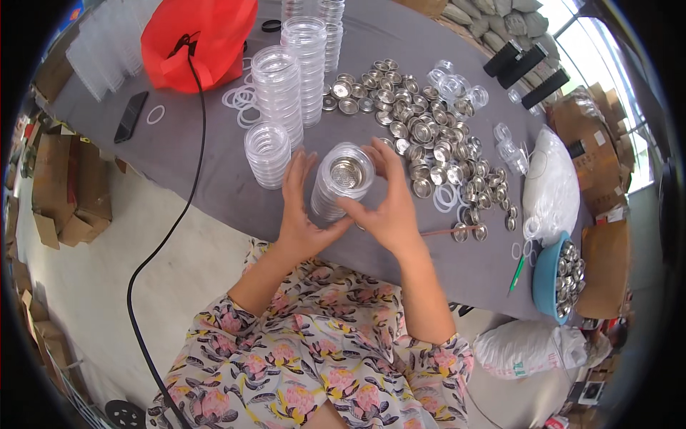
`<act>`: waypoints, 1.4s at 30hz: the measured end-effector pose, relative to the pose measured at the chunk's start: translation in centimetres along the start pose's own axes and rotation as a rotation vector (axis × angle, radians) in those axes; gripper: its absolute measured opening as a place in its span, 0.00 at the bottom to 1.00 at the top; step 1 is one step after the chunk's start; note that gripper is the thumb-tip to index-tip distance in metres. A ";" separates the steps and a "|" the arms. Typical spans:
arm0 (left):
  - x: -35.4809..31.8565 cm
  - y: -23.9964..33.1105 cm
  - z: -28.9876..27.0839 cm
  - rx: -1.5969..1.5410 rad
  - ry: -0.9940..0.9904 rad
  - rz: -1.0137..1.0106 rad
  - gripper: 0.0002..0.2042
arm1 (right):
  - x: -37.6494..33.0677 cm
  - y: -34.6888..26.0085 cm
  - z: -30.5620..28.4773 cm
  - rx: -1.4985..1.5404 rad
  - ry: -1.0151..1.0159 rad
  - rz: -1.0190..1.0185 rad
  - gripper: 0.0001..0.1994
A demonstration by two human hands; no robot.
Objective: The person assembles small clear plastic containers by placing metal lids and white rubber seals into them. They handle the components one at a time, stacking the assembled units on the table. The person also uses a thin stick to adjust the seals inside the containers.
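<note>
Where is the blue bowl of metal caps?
In the head view, the blue bowl sits at the table's near right edge, to the person's right, just below a white plastic bag and beside a green pen.

We've got open grey table (214, 179) to our left, just that short stack of clear lids (267, 153) close by. Right side's jammed with loose metal caps (429, 143). Taller clear stacks (289, 79) and the red bag (196, 36) wall off the back.
</note>
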State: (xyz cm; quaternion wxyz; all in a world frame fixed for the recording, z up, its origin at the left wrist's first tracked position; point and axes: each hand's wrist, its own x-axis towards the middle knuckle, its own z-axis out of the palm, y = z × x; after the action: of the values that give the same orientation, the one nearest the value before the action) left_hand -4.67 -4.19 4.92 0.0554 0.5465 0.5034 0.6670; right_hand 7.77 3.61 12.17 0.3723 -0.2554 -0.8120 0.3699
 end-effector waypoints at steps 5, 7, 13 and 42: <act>4.5 3.4 -2.4 0.320 -0.369 0.128 0.46 | -3.5 6.2 2.2 0.694 0.017 0.212 0.46; 4.5 2.6 -2.0 0.223 -0.428 0.003 0.42 | -4.2 6.9 3.9 0.378 -0.053 0.173 0.46; 4.3 0.4 -2.0 -0.031 -0.264 -0.100 0.39 | -3.9 6.7 6.1 0.173 0.029 0.206 0.44; -2.7 -3.4 0.3 -0.023 -0.358 -0.322 0.59 | -6.1 5.0 3.4 0.398 0.265 -0.112 0.36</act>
State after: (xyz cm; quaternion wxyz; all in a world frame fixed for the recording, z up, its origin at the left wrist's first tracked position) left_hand -5.03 -4.01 0.58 0.2554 0.5681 0.5586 0.5478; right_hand 9.37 1.01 4.16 0.5384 -0.1778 -0.6800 0.4648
